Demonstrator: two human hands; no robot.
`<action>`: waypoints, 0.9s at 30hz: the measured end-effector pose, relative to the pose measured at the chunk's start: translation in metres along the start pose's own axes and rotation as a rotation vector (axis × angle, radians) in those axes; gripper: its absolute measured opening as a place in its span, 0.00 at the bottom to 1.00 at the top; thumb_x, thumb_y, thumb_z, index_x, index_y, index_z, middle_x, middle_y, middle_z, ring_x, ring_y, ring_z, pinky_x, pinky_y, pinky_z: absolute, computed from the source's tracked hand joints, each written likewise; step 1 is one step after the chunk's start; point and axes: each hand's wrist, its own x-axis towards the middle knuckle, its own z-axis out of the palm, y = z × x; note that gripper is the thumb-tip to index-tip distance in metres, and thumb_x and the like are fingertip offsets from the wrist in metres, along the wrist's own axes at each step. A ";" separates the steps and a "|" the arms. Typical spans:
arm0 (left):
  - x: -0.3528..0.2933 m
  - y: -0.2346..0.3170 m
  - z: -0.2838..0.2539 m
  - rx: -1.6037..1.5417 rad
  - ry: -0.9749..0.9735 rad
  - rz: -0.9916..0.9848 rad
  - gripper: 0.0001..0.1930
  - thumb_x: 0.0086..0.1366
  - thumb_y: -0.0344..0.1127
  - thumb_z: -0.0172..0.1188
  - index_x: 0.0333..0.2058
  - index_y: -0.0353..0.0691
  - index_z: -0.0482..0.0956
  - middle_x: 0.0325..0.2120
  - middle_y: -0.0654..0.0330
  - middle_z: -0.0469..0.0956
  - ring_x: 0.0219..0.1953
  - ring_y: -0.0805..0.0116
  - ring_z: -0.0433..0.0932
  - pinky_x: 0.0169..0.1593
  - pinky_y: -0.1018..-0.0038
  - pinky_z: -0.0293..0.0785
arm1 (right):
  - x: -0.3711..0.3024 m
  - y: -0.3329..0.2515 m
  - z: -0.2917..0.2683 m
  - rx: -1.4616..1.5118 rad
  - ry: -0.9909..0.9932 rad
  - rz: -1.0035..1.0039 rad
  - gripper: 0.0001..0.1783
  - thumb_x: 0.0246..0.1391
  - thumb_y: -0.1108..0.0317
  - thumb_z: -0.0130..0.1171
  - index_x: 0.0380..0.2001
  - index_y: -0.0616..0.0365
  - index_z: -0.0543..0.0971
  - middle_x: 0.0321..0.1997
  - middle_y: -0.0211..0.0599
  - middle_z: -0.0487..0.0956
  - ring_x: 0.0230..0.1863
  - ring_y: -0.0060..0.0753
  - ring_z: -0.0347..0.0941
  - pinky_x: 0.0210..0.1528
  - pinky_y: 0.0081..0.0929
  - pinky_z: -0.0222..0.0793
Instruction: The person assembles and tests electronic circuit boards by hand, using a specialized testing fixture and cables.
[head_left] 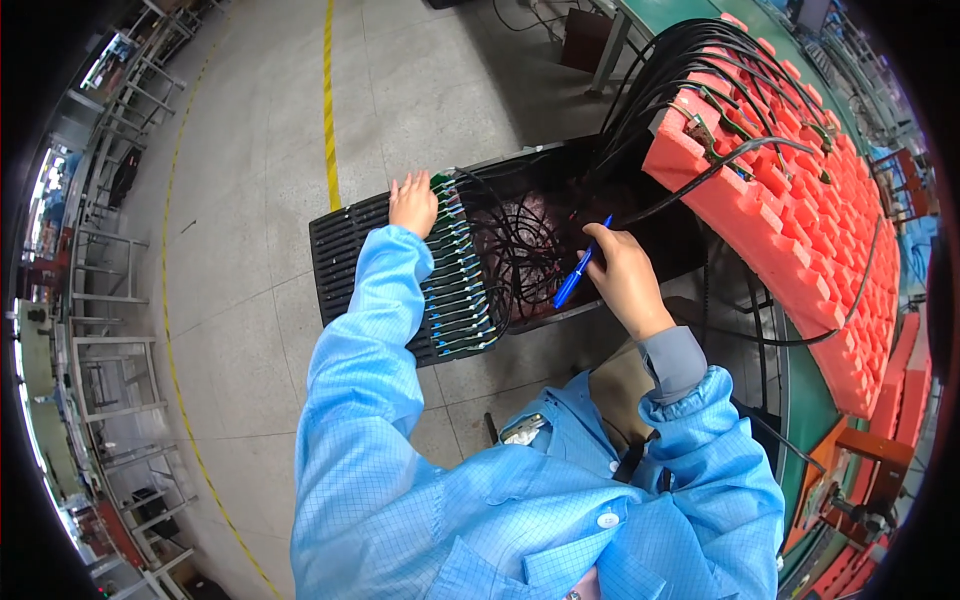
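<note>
My left hand (413,204) lies at the far end of a black slotted rack (345,262), fingers stretched out flat, their tips beside a small green circuit board (441,183). Along the rack's right side runs a row of thin cable ends (462,275) with pale and blue tips. Closed around a blue pen (572,281), my right hand (626,280) hovers over the black bin's right half. A tangle of black cables (520,245) fills the bin beside the rack. One thick black cable (690,185) passes close to my right fingertips; whether they touch it I cannot tell.
On the right, a green bench (665,12) carries a red foam block (800,230) with peg-like bumps, cables and small boards. An orange-brown fixture (850,465) stands at the near right. Yellow floor tape (329,100) crosses the grey floor; metal frames (115,370) line the left.
</note>
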 end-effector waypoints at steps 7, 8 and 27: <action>0.009 0.021 -0.009 -0.052 -0.039 -0.048 0.26 0.66 0.41 0.43 0.62 0.41 0.61 0.61 0.52 0.64 0.63 0.53 0.62 0.66 0.53 0.48 | -0.013 0.007 0.004 0.015 -0.083 0.041 0.18 0.47 0.71 0.63 0.43 0.60 0.75 0.33 0.48 0.77 0.38 0.48 0.73 0.42 0.37 0.70; 0.009 0.026 -0.008 -0.172 0.016 -0.008 0.26 0.67 0.42 0.42 0.62 0.42 0.60 0.61 0.52 0.63 0.63 0.54 0.62 0.66 0.53 0.49 | -0.014 0.007 0.006 0.026 -0.097 0.036 0.18 0.47 0.71 0.63 0.43 0.60 0.75 0.33 0.48 0.77 0.38 0.48 0.73 0.43 0.37 0.70; 0.058 -0.002 -0.052 -0.347 -0.256 0.040 0.13 0.58 0.42 0.60 0.37 0.42 0.83 0.33 0.51 0.81 0.38 0.52 0.79 0.44 0.64 0.74 | -0.048 0.017 0.012 0.055 -0.206 0.069 0.17 0.49 0.69 0.62 0.44 0.59 0.75 0.35 0.47 0.77 0.38 0.48 0.74 0.42 0.37 0.71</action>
